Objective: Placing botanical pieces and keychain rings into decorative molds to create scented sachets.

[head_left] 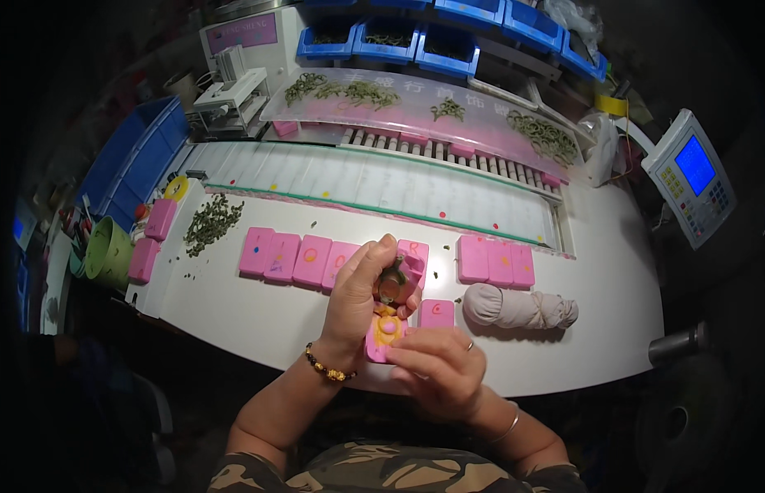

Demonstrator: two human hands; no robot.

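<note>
Head view: the left hand (354,304), thumb raised, is curled firmly around an opened pink mould (389,329) above the white surface (271,320). The right hand (446,371) is bent inward, fingertips bunched at the mould's lower edge; whether they grip cannot be told. The mould appears rubbery, its lower half orange-stained and rounded. Nearby lie smooth, rectangular pink blocks (309,269) and a wrinkled cloth roll (520,309).

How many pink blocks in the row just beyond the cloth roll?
3: left block, middle block and right block, side by side beyond the cloth roll. Anything beneath them would be hidden.
</note>
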